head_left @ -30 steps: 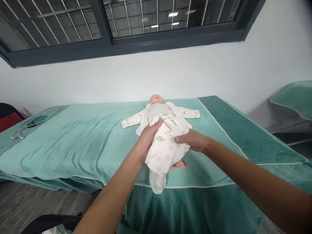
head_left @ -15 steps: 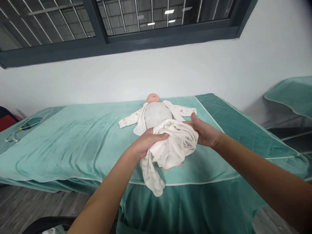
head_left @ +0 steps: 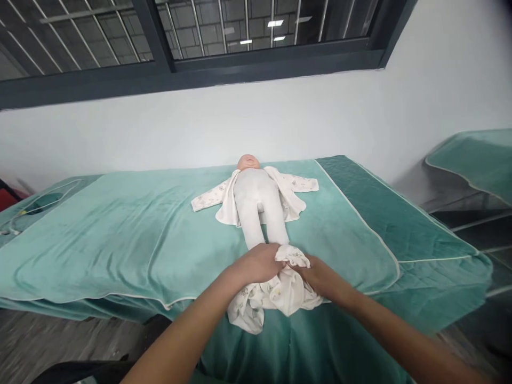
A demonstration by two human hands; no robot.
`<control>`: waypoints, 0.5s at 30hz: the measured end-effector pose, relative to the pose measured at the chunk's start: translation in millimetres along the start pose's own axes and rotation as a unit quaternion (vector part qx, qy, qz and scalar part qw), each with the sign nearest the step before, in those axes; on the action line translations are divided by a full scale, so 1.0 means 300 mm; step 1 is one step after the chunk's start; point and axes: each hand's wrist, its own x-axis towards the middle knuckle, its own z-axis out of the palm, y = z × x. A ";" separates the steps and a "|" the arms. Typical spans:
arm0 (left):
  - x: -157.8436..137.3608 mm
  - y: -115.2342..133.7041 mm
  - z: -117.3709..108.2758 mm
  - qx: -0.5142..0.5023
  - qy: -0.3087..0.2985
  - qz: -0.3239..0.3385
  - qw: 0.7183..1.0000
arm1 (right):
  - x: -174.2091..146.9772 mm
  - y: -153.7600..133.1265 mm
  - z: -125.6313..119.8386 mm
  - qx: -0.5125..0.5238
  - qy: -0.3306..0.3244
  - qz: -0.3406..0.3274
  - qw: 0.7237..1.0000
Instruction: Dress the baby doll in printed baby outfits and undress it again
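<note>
A baby doll (head_left: 258,188) lies on its back, its head toward the wall and its pale legs pointing at me. Its arms are in an open white printed baby shirt (head_left: 210,198), spread out to both sides. Down at the doll's feet, both my hands hold bunched white printed baby pants (head_left: 288,293). My left hand (head_left: 260,264) is closed on the left part of the gathered cloth, and my right hand (head_left: 318,273) grips the right part. The doll's feet are hidden behind my hands and the fabric.
A light green sheet (head_left: 132,229) covers the bed, with a darker green quilted cover (head_left: 400,229) at the right. A coiled pale tube or cable (head_left: 24,213) lies at the far left. Behind is a white wall (head_left: 280,117) below a barred window (head_left: 240,32).
Both hands have moved down toward the doll's feet with the pants, uncovering its legs. The right hand, more open before, now grips the gathered cloth.
</note>
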 end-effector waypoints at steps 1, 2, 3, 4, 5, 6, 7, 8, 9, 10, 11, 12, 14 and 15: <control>0.003 -0.003 0.006 0.009 -0.002 -0.009 1.000 | -0.008 0.014 0.010 0.009 0.019 -0.019 1.000; 0.004 -0.006 0.011 0.016 0.001 -0.020 1.000 | -0.016 0.023 0.020 0.021 0.032 -0.033 0.999; 0.005 -0.009 0.014 0.018 0.005 -0.030 0.999 | -0.024 0.027 0.031 0.035 0.041 -0.041 0.998; 0.005 -0.012 0.016 0.014 0.011 -0.036 0.999 | -0.031 0.026 0.041 0.053 0.046 -0.041 0.997; 0.004 -0.015 0.017 0.003 0.020 -0.035 0.999 | -0.036 0.021 0.050 0.073 0.047 -0.037 0.996; 0.002 -0.016 0.017 -0.014 0.029 -0.030 0.999 | -0.039 0.014 0.057 0.097 0.046 -0.033 0.994; -0.001 -0.017 0.015 -0.035 0.037 -0.022 0.998 | -0.038 0.005 0.062 0.121 0.045 -0.030 0.991; -0.003 -0.016 0.011 -0.060 0.044 -0.018 0.997 | -0.033 -0.004 0.066 0.143 0.049 -0.030 0.988; -0.005 -0.014 0.006 -0.086 0.051 -0.017 0.995 | -0.023 -0.011 0.067 0.160 0.055 -0.034 0.985; -0.006 -0.012 -0.001 -0.114 0.058 -0.020 0.992 | -0.010 -0.016 0.066 0.169 0.063 -0.042 0.983; -0.006 -0.010 -0.009 -0.144 0.061 -0.026 0.987 | 0.007 -0.019 0.064 0.167 0.074 -0.054 0.982; -0.005 -0.008 -0.018 -0.175 0.062 -0.032 0.982 | 0.026 -0.020 0.061 0.155 0.085 -0.069 0.982; 0.004 -0.007 -0.039 -0.237 0.062 -0.039 0.969 | 0.068 -0.017 0.055 0.119 0.112 -0.103 0.981; 0.012 -0.008 -0.049 -0.261 0.064 -0.040 0.963 | 0.091 -0.014 0.054 0.100 0.127 -0.117 0.980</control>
